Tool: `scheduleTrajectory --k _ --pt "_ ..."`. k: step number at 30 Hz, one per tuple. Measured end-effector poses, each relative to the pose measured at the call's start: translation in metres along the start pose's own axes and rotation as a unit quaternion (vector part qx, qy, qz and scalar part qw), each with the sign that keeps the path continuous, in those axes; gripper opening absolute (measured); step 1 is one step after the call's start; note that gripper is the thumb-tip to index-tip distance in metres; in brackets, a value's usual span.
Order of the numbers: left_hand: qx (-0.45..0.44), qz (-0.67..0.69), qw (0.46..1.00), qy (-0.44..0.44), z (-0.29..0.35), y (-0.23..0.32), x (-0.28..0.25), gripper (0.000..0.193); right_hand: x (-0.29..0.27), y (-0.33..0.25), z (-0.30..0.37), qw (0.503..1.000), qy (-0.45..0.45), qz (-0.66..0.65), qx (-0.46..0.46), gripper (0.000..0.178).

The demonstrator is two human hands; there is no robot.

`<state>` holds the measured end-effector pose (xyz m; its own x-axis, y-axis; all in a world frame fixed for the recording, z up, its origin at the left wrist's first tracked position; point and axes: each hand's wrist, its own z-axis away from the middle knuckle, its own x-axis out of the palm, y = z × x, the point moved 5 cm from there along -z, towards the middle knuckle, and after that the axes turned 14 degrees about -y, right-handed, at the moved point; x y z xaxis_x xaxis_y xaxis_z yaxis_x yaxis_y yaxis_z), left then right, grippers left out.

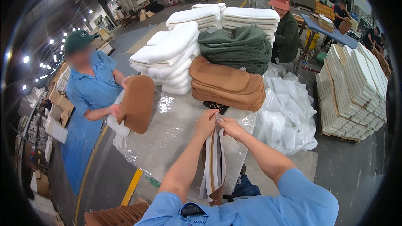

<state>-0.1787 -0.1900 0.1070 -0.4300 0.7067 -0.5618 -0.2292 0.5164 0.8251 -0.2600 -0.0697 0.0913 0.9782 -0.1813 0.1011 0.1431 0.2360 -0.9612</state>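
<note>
My left hand (206,123) and my right hand (231,127) are close together over the plastic-covered table (176,119). Both pinch the upper end of a brown fabric cover (212,155) with long whitish strips along its edges. It hangs down toward my lap, its lower end near my shirt. The fingertips partly hide the gripped end. Just beyond my hands lies a small black patterned item (221,109), partly hidden. Behind it sits a stack of folded brown covers (226,84).
Dark green covers (234,48) and white cushion pads (167,54) are piled farther back. A co-worker (94,75) at the left holds a brown cushion (138,104). Clear plastic bags of white material (284,113) bulge at the right, near stacked white panels (351,88).
</note>
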Motion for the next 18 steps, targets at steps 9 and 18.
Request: scheduleTrajectory --k 9,18 --pt "0.026 0.048 0.998 0.030 -0.014 -0.011 0.024 0.026 -0.023 0.035 -0.024 1.000 -0.005 0.006 -0.025 0.037" --pt "0.027 0.038 0.998 -0.031 -0.031 -0.017 0.038 0.023 -0.037 0.045 -0.023 0.999 -0.020 -0.041 -0.001 0.035"
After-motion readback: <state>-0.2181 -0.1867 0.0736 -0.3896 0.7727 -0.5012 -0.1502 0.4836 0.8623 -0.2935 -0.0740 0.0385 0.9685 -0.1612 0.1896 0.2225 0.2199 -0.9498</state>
